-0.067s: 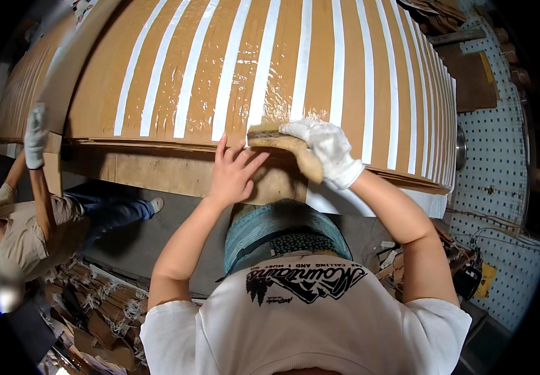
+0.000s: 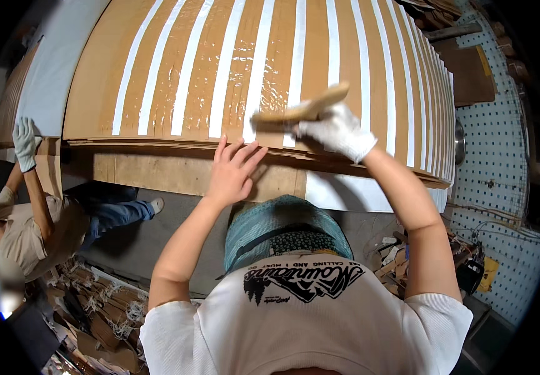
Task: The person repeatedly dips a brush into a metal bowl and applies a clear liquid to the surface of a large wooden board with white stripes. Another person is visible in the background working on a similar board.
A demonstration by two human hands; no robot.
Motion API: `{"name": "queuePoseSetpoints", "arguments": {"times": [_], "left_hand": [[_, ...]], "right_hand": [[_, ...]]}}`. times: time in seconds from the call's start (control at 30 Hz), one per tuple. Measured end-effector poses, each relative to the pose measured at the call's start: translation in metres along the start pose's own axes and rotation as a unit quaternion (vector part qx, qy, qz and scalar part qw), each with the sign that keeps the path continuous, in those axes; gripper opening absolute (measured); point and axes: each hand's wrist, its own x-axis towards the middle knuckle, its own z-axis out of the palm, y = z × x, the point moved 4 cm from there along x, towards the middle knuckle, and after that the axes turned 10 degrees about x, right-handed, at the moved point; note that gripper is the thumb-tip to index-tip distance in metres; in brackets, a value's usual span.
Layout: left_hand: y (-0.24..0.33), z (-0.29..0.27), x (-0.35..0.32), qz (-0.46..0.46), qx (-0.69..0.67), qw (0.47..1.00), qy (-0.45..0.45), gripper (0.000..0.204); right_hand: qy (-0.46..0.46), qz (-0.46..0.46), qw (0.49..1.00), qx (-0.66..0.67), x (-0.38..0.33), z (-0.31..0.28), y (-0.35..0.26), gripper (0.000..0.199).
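My right hand point(image 2: 339, 132), in a white knit glove, grips a wooden-handled brush point(image 2: 304, 112). The brush is slightly blurred, its handle slants up to the right, and its bristle end is low over the near edge of the cardboard sheets point(image 2: 315, 119). These brown sheets lie fanned in overlapping rows with white strips point(image 2: 222, 94) between them, and a wet, shiny film covers the middle ones. Bare and with fingers spread, my left hand point(image 2: 232, 172) rests its fingertips on the front edge of the stack, just left of the brush.
At the left a co-worker's gloved hand point(image 2: 25, 140) touches a pale sheet point(image 2: 57, 75) beside the stack. Under the cardboard is a wooden board point(image 2: 189, 175), with a white panel point(image 2: 370, 194) to its right. Scrap cardboard point(image 2: 101, 325) lies lower left. A dotted pale-blue surface point(image 2: 489, 162) is at the right.
My right hand has swung the brush over, so its handle now points up and away instead of toward me. The co-worker's raised sheet has come down flat, pale side up. My left hand stays put.
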Motion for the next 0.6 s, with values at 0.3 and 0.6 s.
{"name": "queuePoseSetpoints", "arguments": {"times": [0.3, 0.6], "left_hand": [[-0.006, -0.01, 0.005, -0.063, 0.055, 0.996, 0.018, 0.073], [0.0, -0.021, 0.018, -0.037, 0.116, 0.99, -0.071, 0.083]], "right_hand": [[0.129, -0.154, 0.969, -0.142, -0.031, 0.003, 0.03, 0.03], [0.239, -0.22, 0.945, 0.032, -0.02, -0.024, 0.054, 0.028]]}}
